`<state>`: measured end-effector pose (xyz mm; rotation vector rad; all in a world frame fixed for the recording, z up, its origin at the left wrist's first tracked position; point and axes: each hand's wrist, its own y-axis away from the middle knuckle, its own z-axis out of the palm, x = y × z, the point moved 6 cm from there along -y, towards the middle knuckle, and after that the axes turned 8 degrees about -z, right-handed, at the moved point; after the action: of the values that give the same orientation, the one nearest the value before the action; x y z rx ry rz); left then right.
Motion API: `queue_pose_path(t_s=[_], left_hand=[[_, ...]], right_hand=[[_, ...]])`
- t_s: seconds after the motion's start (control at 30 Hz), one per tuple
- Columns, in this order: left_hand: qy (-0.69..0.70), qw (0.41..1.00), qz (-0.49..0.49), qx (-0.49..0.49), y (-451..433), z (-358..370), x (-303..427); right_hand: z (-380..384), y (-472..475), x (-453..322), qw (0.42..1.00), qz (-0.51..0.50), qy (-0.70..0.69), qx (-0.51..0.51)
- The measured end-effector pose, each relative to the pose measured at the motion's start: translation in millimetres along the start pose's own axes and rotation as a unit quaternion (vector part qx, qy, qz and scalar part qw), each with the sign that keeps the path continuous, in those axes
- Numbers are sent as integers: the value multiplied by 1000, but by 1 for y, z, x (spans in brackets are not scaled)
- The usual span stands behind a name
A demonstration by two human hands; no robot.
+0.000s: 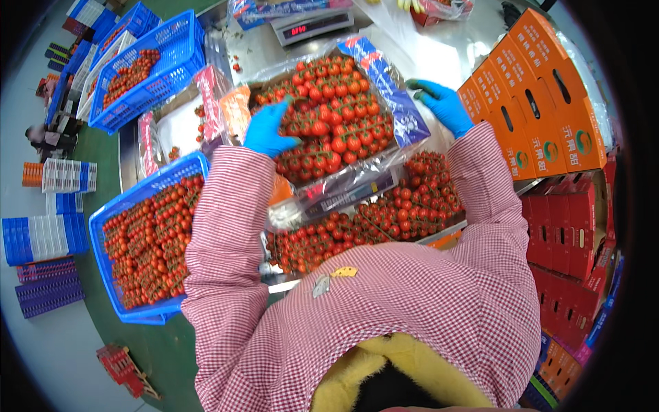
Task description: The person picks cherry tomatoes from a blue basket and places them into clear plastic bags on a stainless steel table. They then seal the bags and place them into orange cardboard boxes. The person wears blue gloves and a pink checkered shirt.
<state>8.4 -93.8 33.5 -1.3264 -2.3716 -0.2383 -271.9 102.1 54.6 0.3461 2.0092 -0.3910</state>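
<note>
Vine cherry tomatoes fill a cardboard box lined with clear plastic film, its blue printed flap on the right. My left hand, in a blue glove, is at the box's left side, thumb and fingers spread over the edge of the tomatoes; whether it presses on them is unclear. My right hand, also blue-gloved, is just right of the flap with its fingers apart and nothing visible in it. Nearer my body lie more loose vine tomatoes. Behind the box stands a digital scale with a lit red display.
Blue plastic crates of tomatoes stand at the left, near and far. A partly filled open carton sits beside the box. Orange cartons and red cartons are stacked at the right. Another person's yellow-gloved hand shows at the top.
</note>
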Motion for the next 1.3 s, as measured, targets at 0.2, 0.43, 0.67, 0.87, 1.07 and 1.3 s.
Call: queue_pose_path(t_s=[0.2, 0.43, 0.67, 0.87, 1.07, 1.3], left_hand=[[143, 961, -226, 67, 70, -34, -78], [179, 952, -248, 17, 134, -24, -74], [272, 920, -281, -6, 183, -13, -86], [232, 942, -235, 61, 167, -12, -75], [113, 974, -93, 174, 107, -22, -43], [-177, 961, -150, 150, -23, 23, -4]], right_hand=[[11, 6, -25, 995, -86, 28, -39], [104, -13, -85, 971, -195, 83, -107], [177, -38, -75, 943, -195, 221, -157], [233, -36, -60, 879, -168, 393, -210], [189, -32, -74, 889, -237, 355, -169], [154, -120, -64, 881, -306, 325, -157]])
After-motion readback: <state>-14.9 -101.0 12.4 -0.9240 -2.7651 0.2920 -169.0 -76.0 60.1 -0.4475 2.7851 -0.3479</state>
